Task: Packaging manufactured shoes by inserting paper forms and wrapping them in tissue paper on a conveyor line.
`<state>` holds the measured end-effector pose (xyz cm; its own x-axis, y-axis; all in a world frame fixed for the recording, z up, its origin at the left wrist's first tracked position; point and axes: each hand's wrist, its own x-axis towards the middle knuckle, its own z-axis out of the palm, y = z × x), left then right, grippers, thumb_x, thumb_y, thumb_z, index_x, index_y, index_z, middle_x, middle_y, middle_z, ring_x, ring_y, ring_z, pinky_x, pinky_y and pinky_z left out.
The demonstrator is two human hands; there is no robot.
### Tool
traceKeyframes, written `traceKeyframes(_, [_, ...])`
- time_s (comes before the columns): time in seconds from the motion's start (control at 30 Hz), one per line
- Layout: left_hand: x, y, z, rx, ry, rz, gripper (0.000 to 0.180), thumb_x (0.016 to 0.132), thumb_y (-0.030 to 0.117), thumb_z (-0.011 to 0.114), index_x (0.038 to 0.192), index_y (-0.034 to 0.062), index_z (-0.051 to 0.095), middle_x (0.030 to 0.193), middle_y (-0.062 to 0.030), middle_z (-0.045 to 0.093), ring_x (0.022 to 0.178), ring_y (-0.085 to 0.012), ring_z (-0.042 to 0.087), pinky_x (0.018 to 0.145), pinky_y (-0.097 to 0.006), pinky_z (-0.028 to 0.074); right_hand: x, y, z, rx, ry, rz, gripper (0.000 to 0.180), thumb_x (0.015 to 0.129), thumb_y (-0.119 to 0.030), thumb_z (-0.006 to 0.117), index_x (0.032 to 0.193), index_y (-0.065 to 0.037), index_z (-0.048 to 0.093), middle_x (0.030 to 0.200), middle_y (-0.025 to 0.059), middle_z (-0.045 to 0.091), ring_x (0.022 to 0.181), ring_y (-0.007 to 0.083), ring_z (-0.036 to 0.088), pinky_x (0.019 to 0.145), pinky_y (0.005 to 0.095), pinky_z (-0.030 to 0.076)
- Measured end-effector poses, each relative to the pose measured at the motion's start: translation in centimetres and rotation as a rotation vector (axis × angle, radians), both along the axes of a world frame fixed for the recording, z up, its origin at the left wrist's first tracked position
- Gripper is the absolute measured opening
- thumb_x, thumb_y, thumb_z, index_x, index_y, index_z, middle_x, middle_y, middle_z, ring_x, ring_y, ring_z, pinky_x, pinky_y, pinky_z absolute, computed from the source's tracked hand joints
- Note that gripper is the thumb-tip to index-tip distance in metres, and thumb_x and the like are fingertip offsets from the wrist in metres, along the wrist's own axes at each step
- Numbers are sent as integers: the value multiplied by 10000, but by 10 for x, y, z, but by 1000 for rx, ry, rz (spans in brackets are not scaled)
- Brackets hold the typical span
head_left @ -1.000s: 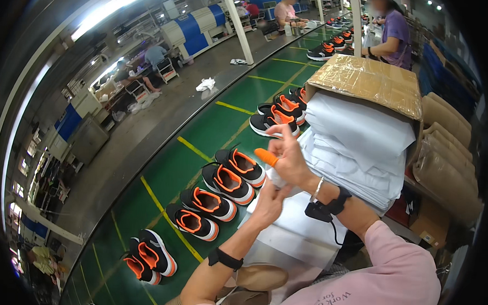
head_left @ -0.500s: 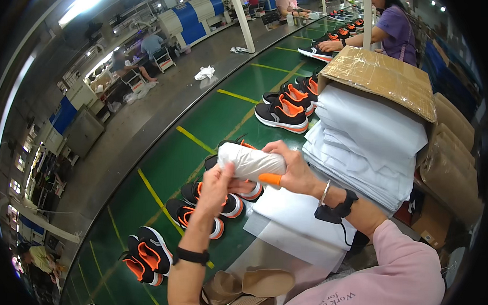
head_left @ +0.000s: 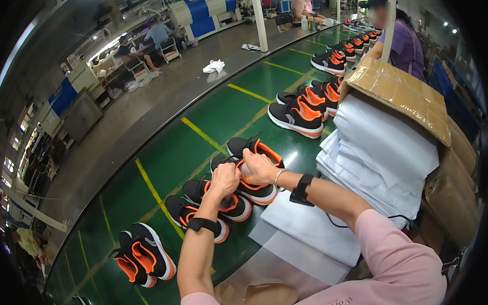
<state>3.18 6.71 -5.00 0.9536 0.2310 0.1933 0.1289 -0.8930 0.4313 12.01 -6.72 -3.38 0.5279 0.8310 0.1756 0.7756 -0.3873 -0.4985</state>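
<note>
Black-orange shoe [head_left: 251, 177] sits on green belt [head_left: 190, 145], mid-frame. L hand [head_left: 224, 178] & R hand [head_left: 258, 168] both press into its opening, fingers curled shut on it. More pairs lined up along belt. Cardboard box [head_left: 402, 96] at right holds white paper stack [head_left: 384, 152]. Factory floor, workers beyond.

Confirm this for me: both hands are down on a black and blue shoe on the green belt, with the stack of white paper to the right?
Not quite: the head view shows the left hand and right hand on a black and orange shoe, not blue. The green belt and white paper stack on the right are correct.
</note>
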Motion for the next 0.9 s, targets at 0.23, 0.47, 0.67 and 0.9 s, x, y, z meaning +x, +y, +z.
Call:
traceKeyframes(0.23, [-5,9,-2,23,45,-27,306,821,261,524,736,-22,605,762,-251,606,756,-429,588,706,-496,471,-3,-48,8,-17,-37,452,533,583,-140,723,996,83,470,1006,233,461,972,379,485,857,416,431])
traceKeyframes(0.47, [10,-9,2,310,118,-114,256,826,192,478,752,-14,609,829,-226,623,783,-391,616,706,-467,490,-6,4,-38,-474,-358,480,474,589,-219,666,956,78,628,1050,277,548,1005,362,521,890,364,446])
traceKeyframes(0.67, [-39,-17,38,231,51,-66,246,880,247,537,796,19,576,811,-175,598,785,-380,589,685,-460,470,13,-18,-25,133,-72,123,303,621,-198,713,783,8,561,898,190,601,855,352,576,729,436,477])
traceKeyframes(0.9, [-163,-56,172,-137,49,-32,133,810,70,607,798,-39,533,723,-149,544,650,-287,548,614,-351,445,31,2,-27,-192,-200,-84,227,643,-185,627,774,-3,595,818,215,643,818,376,635,685,438,514])
